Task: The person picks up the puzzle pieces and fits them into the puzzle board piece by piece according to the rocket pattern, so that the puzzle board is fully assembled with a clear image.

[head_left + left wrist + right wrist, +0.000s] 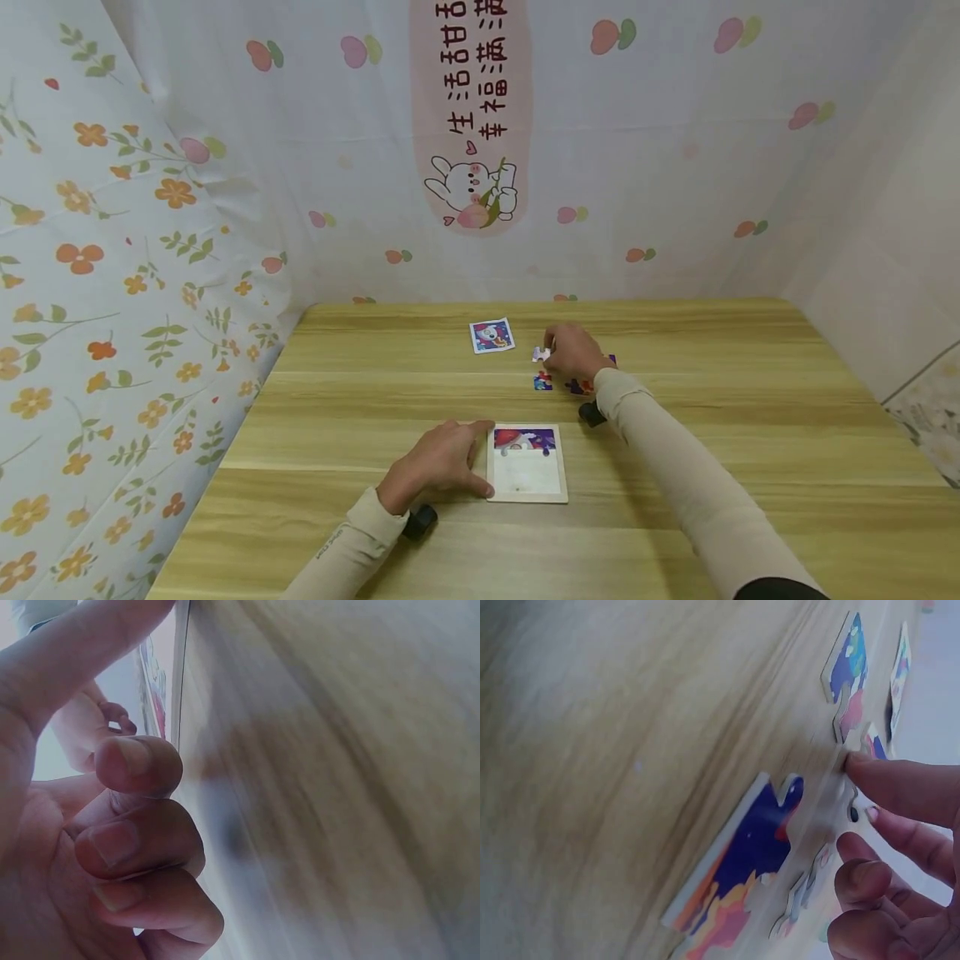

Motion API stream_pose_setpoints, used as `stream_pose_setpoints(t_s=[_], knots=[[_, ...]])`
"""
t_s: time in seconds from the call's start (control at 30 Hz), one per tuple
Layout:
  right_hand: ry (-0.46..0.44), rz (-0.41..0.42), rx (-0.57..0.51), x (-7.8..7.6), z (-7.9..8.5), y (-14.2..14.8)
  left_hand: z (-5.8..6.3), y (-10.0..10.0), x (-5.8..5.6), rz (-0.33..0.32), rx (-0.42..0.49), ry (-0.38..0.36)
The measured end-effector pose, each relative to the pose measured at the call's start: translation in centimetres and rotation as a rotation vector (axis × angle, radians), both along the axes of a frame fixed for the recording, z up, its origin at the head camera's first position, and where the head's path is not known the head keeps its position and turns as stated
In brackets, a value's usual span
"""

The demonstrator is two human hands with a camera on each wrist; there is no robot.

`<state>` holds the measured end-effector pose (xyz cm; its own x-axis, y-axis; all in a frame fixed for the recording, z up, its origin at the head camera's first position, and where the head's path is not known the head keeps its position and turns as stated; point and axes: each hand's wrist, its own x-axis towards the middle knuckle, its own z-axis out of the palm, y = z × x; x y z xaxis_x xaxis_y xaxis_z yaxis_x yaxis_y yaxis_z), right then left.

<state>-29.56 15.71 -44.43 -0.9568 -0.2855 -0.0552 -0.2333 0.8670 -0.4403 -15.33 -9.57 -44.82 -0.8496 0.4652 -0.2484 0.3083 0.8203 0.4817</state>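
My left hand point(446, 458) rests at the left side of a square puzzle tray point(527, 501), index finger by its upper corner and thumb by the lower one. Its other fingers point(142, 840) are bent near the tabletop. A strip of joined pieces point(525, 438) with a red and purple picture fills the tray's top. Farther back, my right hand point(573, 352) pinches a pale puzzle piece point(853, 813) with a dark dot between thumb and index finger, close over the table. Part of that piece is hidden by the fingertips.
Loose pieces lie about the right hand: a white one point(537, 354), a blue and red one point(542, 381) and a purple and orange one point(742, 855). A small picture card point(492, 335) lies to their left. A printed cloth point(600, 167) hangs behind the wooden table point(360, 400).
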Motion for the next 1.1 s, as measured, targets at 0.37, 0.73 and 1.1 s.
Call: stream_pose_setpoints(t_s=[0.37, 0.73, 1.1], knots=[[-0.017, 0.014, -0.18, -0.1, 0.3, 0.2, 0.2, -0.1, 0.0, 0.012, 0.013, -0.017], [-0.115, 0.109, -0.288, 2.5, 1.0, 0.5, 0.0, -0.1, 0.0, 0.015, 0.008, -0.026], [-0.239, 0.204, -0.364, 6.3, 0.2, -0.2, -0.1, -0.1, -0.2, 0.006, 0.002, -0.009]])
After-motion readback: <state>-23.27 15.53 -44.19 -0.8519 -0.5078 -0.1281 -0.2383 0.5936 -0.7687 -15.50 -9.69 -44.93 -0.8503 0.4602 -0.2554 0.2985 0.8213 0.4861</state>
